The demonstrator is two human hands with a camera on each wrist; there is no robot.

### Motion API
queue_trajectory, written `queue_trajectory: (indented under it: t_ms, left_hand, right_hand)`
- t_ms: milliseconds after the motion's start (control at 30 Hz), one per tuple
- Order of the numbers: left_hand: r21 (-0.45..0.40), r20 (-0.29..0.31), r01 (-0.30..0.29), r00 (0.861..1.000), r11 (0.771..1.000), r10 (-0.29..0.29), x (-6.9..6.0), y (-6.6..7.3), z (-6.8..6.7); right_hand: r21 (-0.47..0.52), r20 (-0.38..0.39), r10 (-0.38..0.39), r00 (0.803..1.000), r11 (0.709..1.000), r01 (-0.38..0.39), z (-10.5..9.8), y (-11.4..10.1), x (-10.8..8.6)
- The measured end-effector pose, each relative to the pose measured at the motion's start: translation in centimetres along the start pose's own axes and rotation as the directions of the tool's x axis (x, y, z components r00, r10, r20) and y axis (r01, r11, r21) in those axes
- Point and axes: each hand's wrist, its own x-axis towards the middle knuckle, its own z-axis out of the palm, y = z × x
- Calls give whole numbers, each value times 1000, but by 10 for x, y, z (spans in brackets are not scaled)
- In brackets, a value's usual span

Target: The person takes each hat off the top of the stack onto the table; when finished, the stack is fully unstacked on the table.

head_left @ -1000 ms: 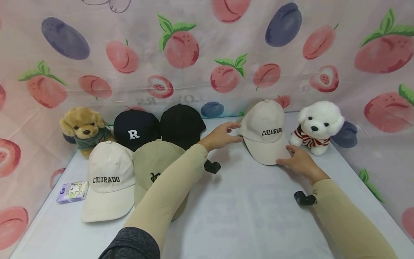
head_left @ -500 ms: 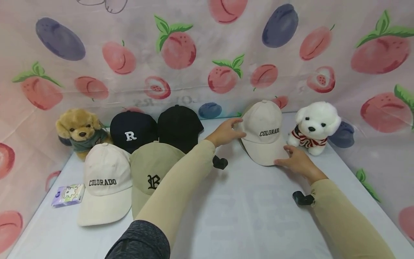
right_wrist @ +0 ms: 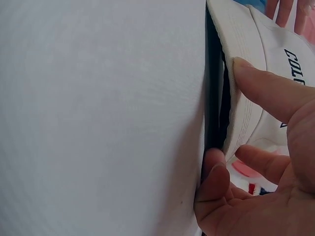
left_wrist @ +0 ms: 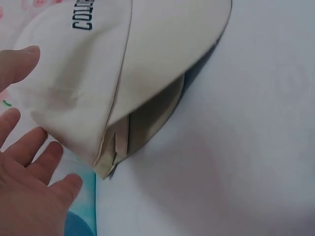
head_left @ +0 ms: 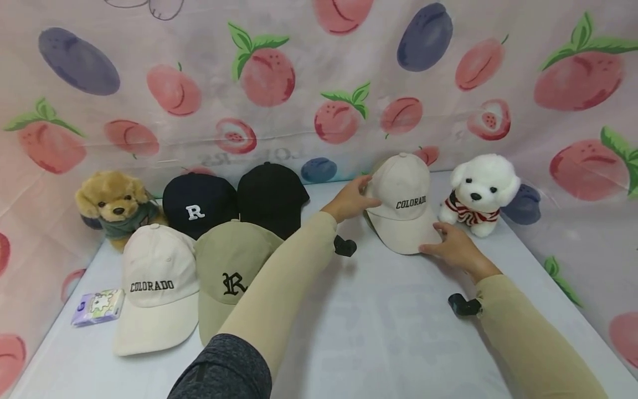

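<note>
A cream baseball cap (head_left: 401, 188) lettered COLORADO stands on the right half of the white table, brim toward me. Beneath its brim, the left wrist view shows a second curved beige edge (left_wrist: 162, 105); whether that belongs to another cap I cannot tell. My right hand (head_left: 456, 249) pinches the right side of the brim, thumb (right_wrist: 270, 91) on top and fingers curled at the underside. Beside the crown's left side is my left hand (head_left: 349, 199), its fingers (left_wrist: 37, 152) spread and the thumb over the front panel. No firm hold shows there.
A white plush dog (head_left: 483, 188) sits right of the cap. At left stand a navy cap (head_left: 199, 199), a black cap (head_left: 271, 194), another cream COLORADO cap (head_left: 157, 288), an olive cap (head_left: 234, 255), a tan plush dog (head_left: 117, 202) and a tissue pack (head_left: 98, 307). A fruit-print curtain (head_left: 199, 33) hangs behind.
My left hand has moved slightly in toward the cap's left side. The head view has shifted a little; the right hand stays at the brim.
</note>
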Motion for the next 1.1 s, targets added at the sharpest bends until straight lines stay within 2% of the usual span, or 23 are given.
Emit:
queue_trajectory:
  t_ms: [167, 367, 567, 867, 1000, 1100]
  left_hand:
    - [-56, 15, 4, 1000, 998, -3, -2, 3, 6]
    - [-58, 15, 4, 1000, 998, -3, -6, 6, 10]
    - [-62, 21, -21, 1000, 998, 22, -8, 12, 11]
    - [-5, 46, -102, 994, 995, 102, -14, 22, 9]
    - [44, 41, -142, 989, 989, 140, -21, 31, 6]
    - [104, 26, -198, 980, 975, 196, -25, 36, 2]
  right_hand:
    - [26, 12, 23, 1000, 999, -23, 2, -2, 2]
    - [56, 15, 31, 999, 998, -32, 3, -1, 2]
    - [78, 13, 15, 1000, 997, -16, -1, 0, -4]
    - [117, 21, 4, 1000, 993, -7, -9, -5, -19]
    - [133, 19, -49, 999, 990, 46, -10, -9, -25]
    - [144, 21, -109, 994, 984, 105, -9, -11, -29]
